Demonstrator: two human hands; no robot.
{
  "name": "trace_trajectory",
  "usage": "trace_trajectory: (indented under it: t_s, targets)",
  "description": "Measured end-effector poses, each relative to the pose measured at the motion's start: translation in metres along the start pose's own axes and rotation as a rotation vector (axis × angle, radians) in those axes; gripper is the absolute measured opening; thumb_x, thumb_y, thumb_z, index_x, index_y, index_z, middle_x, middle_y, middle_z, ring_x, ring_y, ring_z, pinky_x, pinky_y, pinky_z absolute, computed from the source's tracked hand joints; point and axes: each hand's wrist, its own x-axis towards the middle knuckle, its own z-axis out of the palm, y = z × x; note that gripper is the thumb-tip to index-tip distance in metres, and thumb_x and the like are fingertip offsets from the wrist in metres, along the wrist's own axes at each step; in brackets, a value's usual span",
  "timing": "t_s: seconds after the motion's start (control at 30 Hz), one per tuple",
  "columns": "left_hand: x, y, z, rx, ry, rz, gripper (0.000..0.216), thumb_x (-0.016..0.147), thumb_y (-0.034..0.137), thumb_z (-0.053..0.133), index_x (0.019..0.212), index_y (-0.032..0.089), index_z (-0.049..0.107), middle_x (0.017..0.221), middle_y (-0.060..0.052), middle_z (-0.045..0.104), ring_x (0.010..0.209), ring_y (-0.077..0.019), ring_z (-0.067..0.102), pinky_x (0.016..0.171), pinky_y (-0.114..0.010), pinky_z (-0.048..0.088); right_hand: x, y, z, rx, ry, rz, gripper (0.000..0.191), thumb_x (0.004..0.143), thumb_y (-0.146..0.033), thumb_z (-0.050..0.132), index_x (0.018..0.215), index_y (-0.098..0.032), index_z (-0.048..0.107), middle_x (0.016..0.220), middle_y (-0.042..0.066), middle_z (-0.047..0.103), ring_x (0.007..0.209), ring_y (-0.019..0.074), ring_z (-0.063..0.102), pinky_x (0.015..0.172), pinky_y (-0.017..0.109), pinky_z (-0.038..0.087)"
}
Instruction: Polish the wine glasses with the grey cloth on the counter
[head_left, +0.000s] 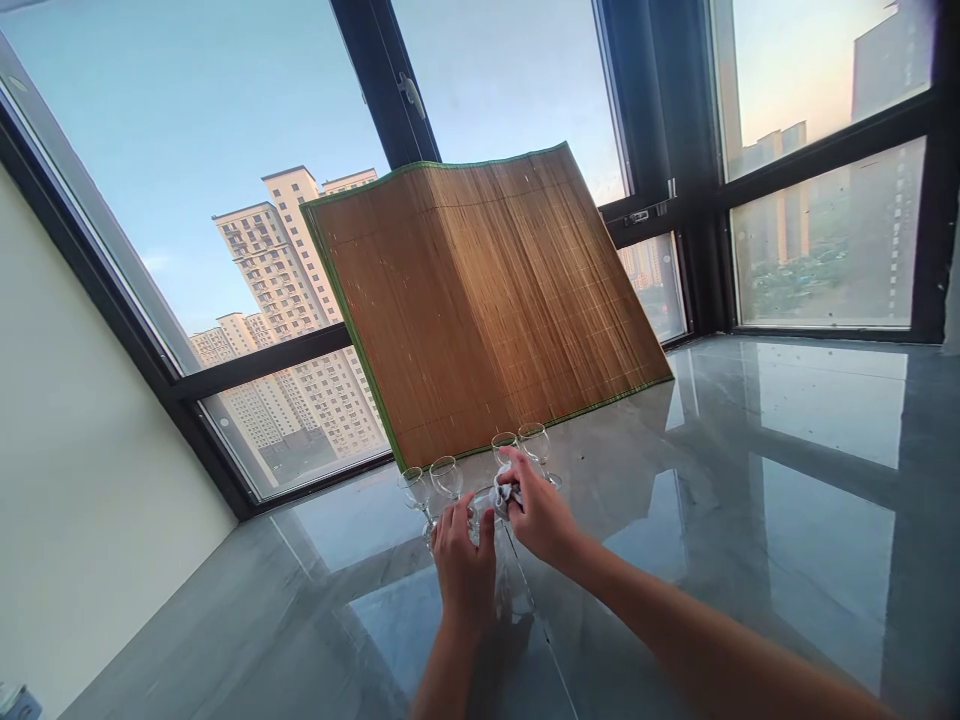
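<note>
My left hand point(463, 560) is closed around a clear glass point(484, 500), mostly covered by the fingers. In my right hand point(536, 510) is a crumpled white cloth point(507, 494), pressed against or close to the mouth side of that glass; the exact contact is hard to make out. Left of my hands stand two clear stemmed glasses, one point(412, 488) slightly left of the other point(446, 478). Two more glasses, one point(505, 440) partly behind my right hand and one point(534, 440) beside it, stand upright farther back.
A brown bamboo mat point(495, 310) with green edging leans behind the glasses against the windows. Grey glossy tiles point(675, 600) reflect the light and have a dark joint line. A pale wall point(90, 450) bounds the left; dark window frames point(667, 120) surround the corner.
</note>
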Motion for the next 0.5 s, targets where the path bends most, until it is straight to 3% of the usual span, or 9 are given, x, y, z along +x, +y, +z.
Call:
trace_trajectory:
  t_s: [0.1, 0.2, 0.33, 0.5]
  targets:
    - [0.0, 0.002, -0.001, 0.004, 0.002, 0.016, 0.039, 0.097, 0.049, 0.047, 0.118, 0.02, 0.065, 0.106, -0.009, 0.071, 0.102, -0.0264, 0.064, 0.093, -0.042, 0.043, 0.001, 0.0, -0.001, -0.064, 0.075, -0.027, 0.074, 0.073, -0.007, 0.052, 0.143, -0.021, 0.031, 0.123, 0.013, 0.058, 0.098, 0.0221, 0.061, 0.079, 0.034, 0.05]
    - [-0.001, 0.002, -0.001, -0.005, 0.016, 0.018, 0.039, 0.096, 0.049, 0.047, 0.118, 0.02, 0.065, 0.1, -0.008, 0.07, 0.094, -0.0249, 0.065, 0.089, -0.04, 0.045, 0.003, -0.001, -0.006, -0.192, 0.106, 0.05, 0.071, 0.072, -0.016, 0.061, 0.138, -0.021, 0.037, 0.12, 0.012, 0.059, 0.104, 0.0275, 0.059, 0.078, 0.037, 0.049]
    - [-0.002, 0.003, -0.001, -0.021, 0.012, 0.004, 0.038, 0.097, 0.048, 0.046, 0.118, 0.021, 0.064, 0.102, -0.008, 0.07, 0.094, -0.0245, 0.065, 0.089, -0.04, 0.045, 0.005, -0.004, -0.011, -0.205, 0.03, 0.124, 0.066, 0.074, -0.021, 0.065, 0.136, -0.023, 0.041, 0.112, 0.008, 0.066, 0.101, 0.027, 0.062, 0.077, 0.036, 0.047]
    - [-0.002, 0.004, -0.001, -0.029, -0.017, -0.002, 0.037, 0.098, 0.046, 0.045, 0.116, 0.02, 0.064, 0.103, -0.009, 0.07, 0.097, -0.0256, 0.065, 0.09, -0.041, 0.044, 0.001, -0.005, -0.007, -0.162, -0.037, 0.106, 0.063, 0.075, -0.012, 0.059, 0.134, -0.023, 0.04, 0.105, 0.005, 0.07, 0.085, 0.022, 0.066, 0.072, 0.031, 0.044]
